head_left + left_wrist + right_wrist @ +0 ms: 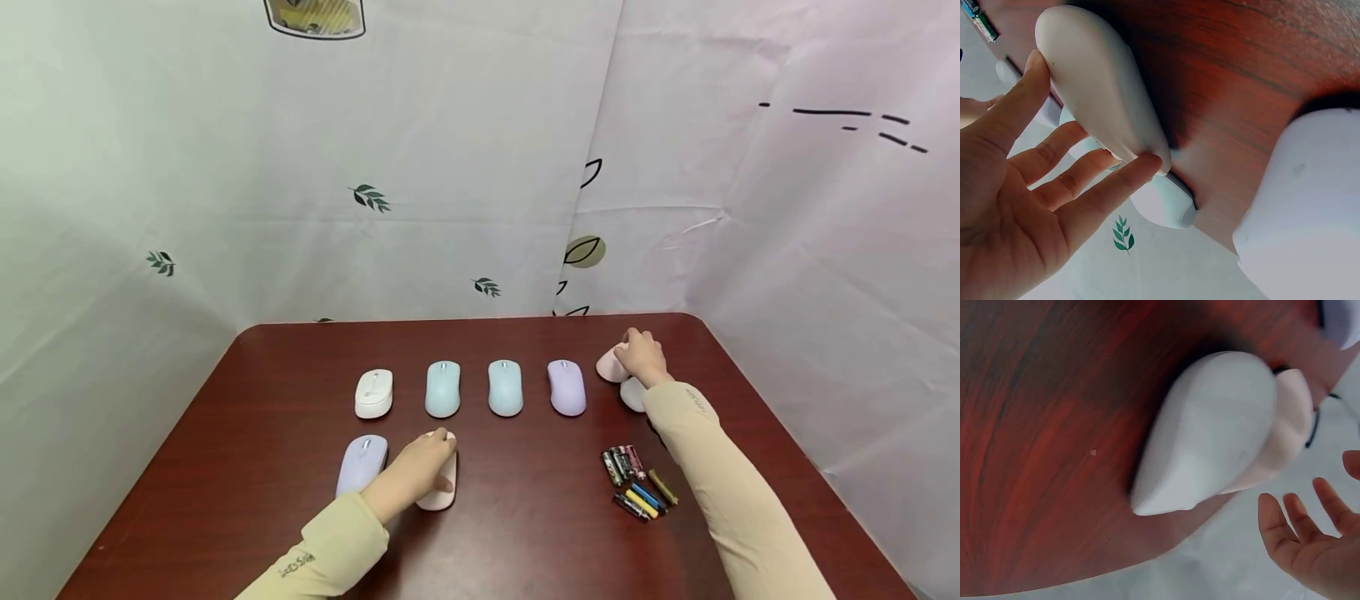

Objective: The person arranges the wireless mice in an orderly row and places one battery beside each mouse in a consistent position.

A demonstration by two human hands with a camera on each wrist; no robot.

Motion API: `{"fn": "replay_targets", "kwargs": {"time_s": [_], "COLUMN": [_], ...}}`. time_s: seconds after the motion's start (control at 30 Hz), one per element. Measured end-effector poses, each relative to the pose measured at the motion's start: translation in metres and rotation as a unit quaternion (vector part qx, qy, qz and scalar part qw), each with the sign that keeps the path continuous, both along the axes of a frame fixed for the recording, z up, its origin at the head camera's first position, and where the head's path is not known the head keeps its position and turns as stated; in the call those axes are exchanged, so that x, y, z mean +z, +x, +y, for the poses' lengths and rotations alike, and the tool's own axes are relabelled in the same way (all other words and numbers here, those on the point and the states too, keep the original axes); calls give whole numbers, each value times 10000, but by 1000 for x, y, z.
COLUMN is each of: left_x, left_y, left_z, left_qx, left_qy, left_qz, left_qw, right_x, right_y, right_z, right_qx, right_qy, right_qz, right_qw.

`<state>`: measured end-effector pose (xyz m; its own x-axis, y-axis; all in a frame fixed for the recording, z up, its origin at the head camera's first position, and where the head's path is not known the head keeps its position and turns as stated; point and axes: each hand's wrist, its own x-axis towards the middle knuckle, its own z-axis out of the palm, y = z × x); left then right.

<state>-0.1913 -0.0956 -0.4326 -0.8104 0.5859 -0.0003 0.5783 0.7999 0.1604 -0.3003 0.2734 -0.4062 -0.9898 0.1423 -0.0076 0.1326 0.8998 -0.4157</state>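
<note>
My left hand [414, 473] grips a pale pink computer mouse [441, 498] near the front of the table. In the left wrist view the thumb is on one side of this mouse [1094, 81] and the fingertips are on the other. At the back right, my right hand [643, 357] is beside a pink mouse [611, 367] and a white mouse [633, 395]. The right wrist view shows its loosely bent fingers [1275, 528] apart from the white mouse [1216, 425] and the pink one [1288, 431] partly hidden behind it.
Across the table stand a white mouse [373, 394], two light blue mice [442, 389] [506, 388] and a purple mouse [566, 387]. A lavender mouse [362, 463] sits left of my left hand. Several small battery-like cylinders [637, 496] lie near my right forearm.
</note>
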Motion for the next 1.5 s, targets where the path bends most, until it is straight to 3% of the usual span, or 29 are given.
{"fn": "replay_targets", "kwargs": {"time_s": [0.23, 0.47, 0.67, 0.87, 1.17, 1.5], "left_x": [0, 3, 5, 4, 4, 3], "left_y": [-1, -5, -4, -2, 1, -1], "left_z": [1, 9, 14, 11, 3, 4], "left_qx": [-124, -146, -60, 21, -104, 112], "left_qy": [-18, -218, -277, -283, -279, -396], "left_qz": [141, 91, 22, -10, 147, -7], "left_qw": [9998, 9996, 9996, 9996, 9994, 9992], "right_x": [-6, 3, 7, 1, -12, -25], "right_y": [-13, -17, -18, -24, -28, -39], "right_z": [-1, 1, 2, -1, -2, -15], "right_qx": [-558, -557, -386, -502, -615, -858], "right_qy": [-45, -29, -175, -24, 82, 86], "right_qz": [-134, -1024, -1425, -1432, -1475, -1437], "right_qw": [9983, 9932, 9889, 9884, 9871, 9859]}}
